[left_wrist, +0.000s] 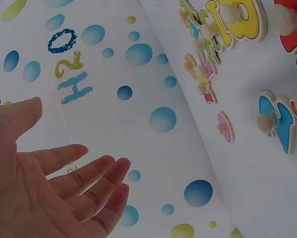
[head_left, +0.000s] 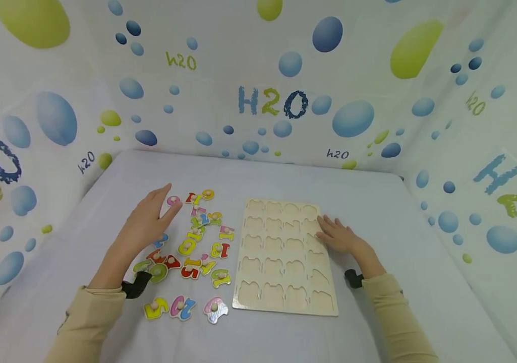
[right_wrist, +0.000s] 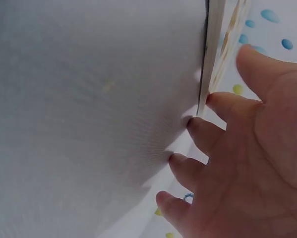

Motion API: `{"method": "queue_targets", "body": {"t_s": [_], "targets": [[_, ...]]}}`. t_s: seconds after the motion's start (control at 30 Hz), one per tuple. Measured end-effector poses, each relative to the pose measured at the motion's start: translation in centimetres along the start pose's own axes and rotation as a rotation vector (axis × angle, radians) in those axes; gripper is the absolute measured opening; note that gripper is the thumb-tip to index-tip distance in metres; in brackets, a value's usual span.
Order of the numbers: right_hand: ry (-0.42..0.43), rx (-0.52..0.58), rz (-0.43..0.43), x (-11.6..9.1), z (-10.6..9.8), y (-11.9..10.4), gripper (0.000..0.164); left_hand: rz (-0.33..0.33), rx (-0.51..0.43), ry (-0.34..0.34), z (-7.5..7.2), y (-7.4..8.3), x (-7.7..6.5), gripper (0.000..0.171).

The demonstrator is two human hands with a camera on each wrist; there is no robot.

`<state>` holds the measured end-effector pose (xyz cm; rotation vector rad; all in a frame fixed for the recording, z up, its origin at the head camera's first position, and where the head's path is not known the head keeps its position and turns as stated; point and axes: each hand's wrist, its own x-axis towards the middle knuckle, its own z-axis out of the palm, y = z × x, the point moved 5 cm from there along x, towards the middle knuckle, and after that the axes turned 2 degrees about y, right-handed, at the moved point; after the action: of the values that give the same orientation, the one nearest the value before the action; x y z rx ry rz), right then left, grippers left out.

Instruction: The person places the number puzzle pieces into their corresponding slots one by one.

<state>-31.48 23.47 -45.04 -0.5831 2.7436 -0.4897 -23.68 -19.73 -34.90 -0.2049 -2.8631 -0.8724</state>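
Observation:
A light wooden puzzle board (head_left: 258, 233) with rows of cut-out recesses lies flat on the white table. My right hand (head_left: 341, 237) is at the board's right edge, fingers spread, fingertips touching it; the right wrist view shows the index finger against the board's side. To the left of the board, colourful number pieces with round wooden knobs are scattered, among them a yellow zero (head_left: 187, 247) and a red-and-yellow fifteen (head_left: 190, 269). My left hand (head_left: 147, 217) hovers above the left side of these pieces, fingers extended and holding nothing. A blue piece (left_wrist: 278, 119) shows in the left wrist view.
Nearest the front edge lie a yellow piece (head_left: 156, 308), a pink-and-blue twenty (head_left: 182, 307) and a pink-and-white piece (head_left: 216, 309). A white curtain (head_left: 222, 75) with blue and green drops encloses the table (head_left: 376, 201) at the back and sides.

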Motion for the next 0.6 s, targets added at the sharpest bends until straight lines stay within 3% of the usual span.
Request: {"method": "queue_targets", "body": {"t_s": [0.17, 0.33, 0.43, 0.6], "targets": [[0.004, -0.032, -0.008, 0.1, -0.5, -0.1, 0.062, -0.039, 0.058, 0.005, 0.0, -0.1, -1.9, 0.061], [0.014, 0.030, -0.005, 0.2, -0.2, 0.0, 0.063, -0.036, 0.177, 0.016, 1.4, 0.3, -4.5, 0.050], [0.023, 0.048, -0.008, 0.3, 0.3, -0.1, 0.063, -0.034, 0.221, -0.012, 3.2, 0.9, -6.1, 0.041], [0.037, 0.068, -0.010, 0.1, 0.7, -0.4, 0.064, 0.076, 0.276, -0.144, 7.7, 3.1, -8.8, 0.036]]}}
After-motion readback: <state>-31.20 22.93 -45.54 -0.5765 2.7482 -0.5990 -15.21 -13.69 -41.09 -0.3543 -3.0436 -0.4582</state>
